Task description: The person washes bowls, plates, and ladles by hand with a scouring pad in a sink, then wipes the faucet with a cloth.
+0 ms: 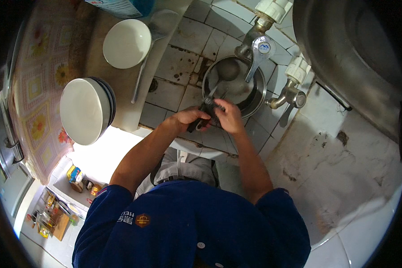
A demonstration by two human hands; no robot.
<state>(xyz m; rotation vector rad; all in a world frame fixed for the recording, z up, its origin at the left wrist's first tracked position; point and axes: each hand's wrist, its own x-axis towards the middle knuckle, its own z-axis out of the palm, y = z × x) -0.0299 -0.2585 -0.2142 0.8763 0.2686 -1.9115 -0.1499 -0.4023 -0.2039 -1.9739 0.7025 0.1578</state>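
Note:
My left hand [191,118] is closed around the black handle [194,124] of what looks like a metal ladle. The ladle's round bowl [227,71] lies over a round metal pot [206,80] that seems to hold water. Beside the handle, my right hand [230,117] has curled fingers against its dark upper part; blur hides whether it grips anything. The pot stands on the tiled basin floor [187,37], beneath a metal tap with a lever [254,63].
A second tap [289,95] juts from the wall on the right, near a large metal pan [328,67]. On the left counter [124,100] are a white bowl [127,43], a stack of bowls [85,112] and a metal spatula [140,78]. A patterned cloth [40,100] hangs farther left.

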